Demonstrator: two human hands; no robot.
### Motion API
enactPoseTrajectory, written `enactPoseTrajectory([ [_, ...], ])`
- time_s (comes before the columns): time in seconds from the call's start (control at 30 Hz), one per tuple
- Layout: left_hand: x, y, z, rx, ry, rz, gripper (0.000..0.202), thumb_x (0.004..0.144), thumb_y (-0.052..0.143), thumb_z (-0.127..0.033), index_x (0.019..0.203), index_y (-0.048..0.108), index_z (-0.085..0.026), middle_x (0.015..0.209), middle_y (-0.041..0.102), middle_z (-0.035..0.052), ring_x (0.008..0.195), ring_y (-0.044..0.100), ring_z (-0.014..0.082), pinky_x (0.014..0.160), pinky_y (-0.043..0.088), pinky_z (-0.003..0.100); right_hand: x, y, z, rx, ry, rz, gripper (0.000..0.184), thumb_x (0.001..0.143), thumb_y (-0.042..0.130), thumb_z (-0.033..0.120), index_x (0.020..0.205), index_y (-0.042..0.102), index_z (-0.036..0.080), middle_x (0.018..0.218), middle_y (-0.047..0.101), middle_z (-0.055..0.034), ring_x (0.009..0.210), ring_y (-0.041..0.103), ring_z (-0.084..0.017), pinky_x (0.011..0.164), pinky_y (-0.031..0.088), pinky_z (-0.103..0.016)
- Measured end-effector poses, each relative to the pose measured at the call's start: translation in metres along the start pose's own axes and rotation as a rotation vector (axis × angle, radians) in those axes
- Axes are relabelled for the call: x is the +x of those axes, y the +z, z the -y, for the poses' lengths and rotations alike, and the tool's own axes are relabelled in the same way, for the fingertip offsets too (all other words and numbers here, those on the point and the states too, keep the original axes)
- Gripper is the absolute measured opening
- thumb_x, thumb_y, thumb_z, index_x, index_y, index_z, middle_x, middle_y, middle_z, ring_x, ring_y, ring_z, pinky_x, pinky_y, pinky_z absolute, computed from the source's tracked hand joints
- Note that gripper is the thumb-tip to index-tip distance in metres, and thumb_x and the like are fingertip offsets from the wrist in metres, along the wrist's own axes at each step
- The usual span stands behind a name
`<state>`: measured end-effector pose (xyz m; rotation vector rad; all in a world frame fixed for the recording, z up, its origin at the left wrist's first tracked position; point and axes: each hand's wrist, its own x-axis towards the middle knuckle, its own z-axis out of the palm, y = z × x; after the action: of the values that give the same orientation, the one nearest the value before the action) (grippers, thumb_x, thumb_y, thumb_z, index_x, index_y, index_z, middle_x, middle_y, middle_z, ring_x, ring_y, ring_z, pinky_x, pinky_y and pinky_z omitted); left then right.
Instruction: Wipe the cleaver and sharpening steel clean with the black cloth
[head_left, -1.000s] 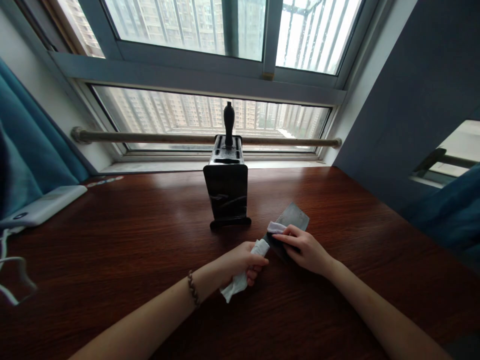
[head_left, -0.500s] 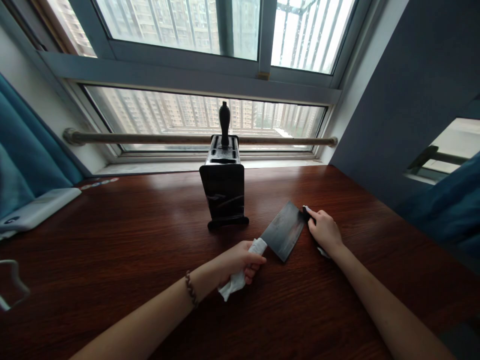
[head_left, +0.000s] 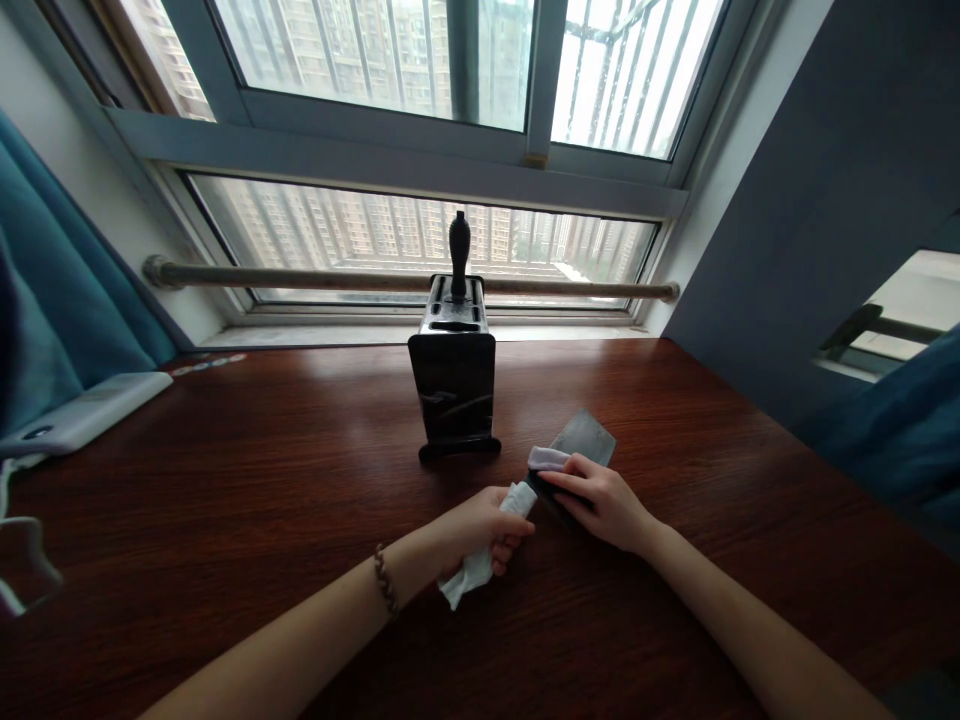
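My left hand [head_left: 480,530] is closed around the handle of a cleaver, with white tissue [head_left: 472,575] wrapped between fingers and handle. The broad grey cleaver blade [head_left: 589,437] points away to the right, low over the wooden table. Across the blade near the handle lies my right hand [head_left: 600,503], fingers pressing a black and pale lavender pad [head_left: 547,459] onto the metal. Whether that pad is cloth or sponge I cannot tell. The hand and pad cover the middle of the blade.
A black knife block [head_left: 454,390] stands upright beyond the cleaver, one black handle [head_left: 460,250] rising from its top. A white device [head_left: 90,412] with a pale cable [head_left: 34,550] lies at the left. A window with a rail [head_left: 337,280] borders the table's far side.
My right hand has moved left with the pad, from beyond the blade's right side to the blade near the handle. My left hand still holds the cleaver. The view has shifted slightly.
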<state>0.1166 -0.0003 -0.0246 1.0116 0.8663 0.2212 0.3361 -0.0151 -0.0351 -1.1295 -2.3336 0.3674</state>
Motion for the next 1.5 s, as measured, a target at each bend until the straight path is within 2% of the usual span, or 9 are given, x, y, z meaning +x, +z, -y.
enactPoseTrajectory([
  [0.3,0.003,-0.002,0.002,-0.035,0.006,0.029,0.031,0.065,0.064,-0.023,0.079,0.037,-0.020,0.049,0.039,-0.0096,0.035,0.029,0.0023,0.035,0.032,0.016,0.000,-0.008,-0.033,-0.135,0.155,-0.147,0.037,0.090,0.044,0.023,0.126,0.052,0.030,0.089,0.051,-0.0047,0.082,0.051,-0.017,0.077,0.046,-0.033],
  [0.43,0.004,-0.003,0.003,-0.038,0.005,0.028,0.034,0.063,0.067,-0.025,0.079,0.037,-0.020,0.049,0.039,-0.0098,0.035,0.029,0.0023,0.035,0.033,0.016,-0.002,-0.010,-0.045,-0.217,0.301,-0.160,0.037,0.090,0.044,0.025,0.125,0.052,0.031,0.091,0.052,-0.0036,0.082,0.054,-0.016,0.078,0.047,-0.030],
  [0.73,0.005,-0.003,0.004,-0.048,-0.005,0.025,0.038,0.062,0.070,-0.027,0.080,0.037,-0.020,0.050,0.039,-0.0099,0.036,0.030,0.0020,0.037,0.031,0.016,-0.009,-0.015,-0.063,-0.424,0.622,-0.272,0.035,0.088,0.042,0.030,0.120,0.058,0.028,0.080,0.054,-0.0051,0.067,0.055,-0.017,0.058,0.041,-0.026],
  [0.83,0.005,-0.004,0.004,-0.053,-0.004,0.030,0.040,0.062,0.071,-0.028,0.079,0.037,-0.020,0.050,0.039,-0.0100,0.036,0.030,0.0017,0.037,0.031,0.016,-0.012,-0.018,-0.062,-0.463,0.672,-0.287,0.036,0.088,0.041,0.029,0.120,0.059,0.027,0.077,0.055,-0.0056,0.059,0.054,-0.015,0.053,0.038,-0.026],
  [0.93,0.006,-0.005,0.004,-0.067,-0.008,0.047,0.041,0.061,0.072,-0.028,0.079,0.036,-0.021,0.049,0.038,-0.0103,0.036,0.029,0.0016,0.037,0.031,0.015,-0.011,-0.021,-0.057,-0.436,0.615,-0.251,0.035,0.087,0.044,0.029,0.118,0.060,0.027,0.085,0.060,-0.0071,0.065,0.058,-0.018,0.057,0.042,-0.029],
  [1.03,0.006,-0.007,0.003,-0.086,-0.019,0.073,0.043,0.060,0.073,-0.028,0.079,0.035,-0.021,0.050,0.036,-0.0109,0.037,0.028,0.0010,0.039,0.031,0.014,-0.007,-0.023,-0.045,-0.350,0.475,-0.161,0.033,0.084,0.052,0.030,0.116,0.061,0.032,0.097,0.064,-0.0027,0.079,0.061,-0.018,0.067,0.046,-0.027],
  [1.27,0.007,-0.009,0.004,-0.084,-0.027,0.075,0.042,0.061,0.073,-0.028,0.079,0.037,-0.021,0.050,0.038,-0.0103,0.037,0.029,0.0013,0.038,0.031,0.015,-0.002,-0.018,-0.001,0.113,0.051,0.106,0.031,0.083,0.058,0.029,0.114,0.062,0.030,0.108,0.064,-0.0015,0.091,0.062,-0.016,0.080,0.046,-0.026],
  [1.37,0.008,-0.009,0.004,-0.080,-0.023,0.071,0.038,0.062,0.072,-0.027,0.079,0.038,-0.020,0.048,0.038,-0.0102,0.036,0.029,0.0018,0.038,0.031,0.015,-0.002,-0.016,0.005,0.143,0.023,0.155,0.032,0.082,0.060,0.027,0.114,0.062,0.029,0.109,0.064,-0.0014,0.092,0.062,-0.016,0.079,0.046,-0.025],
  [1.5,0.007,-0.008,0.004,-0.089,-0.022,0.075,0.040,0.061,0.072,-0.026,0.078,0.036,-0.021,0.048,0.038,-0.0103,0.036,0.029,0.0015,0.038,0.032,0.015,-0.003,-0.017,-0.008,-0.012,0.117,0.090,0.032,0.084,0.056,0.029,0.116,0.060,0.033,0.107,0.064,-0.0007,0.089,0.062,-0.016,0.077,0.047,-0.026],
])
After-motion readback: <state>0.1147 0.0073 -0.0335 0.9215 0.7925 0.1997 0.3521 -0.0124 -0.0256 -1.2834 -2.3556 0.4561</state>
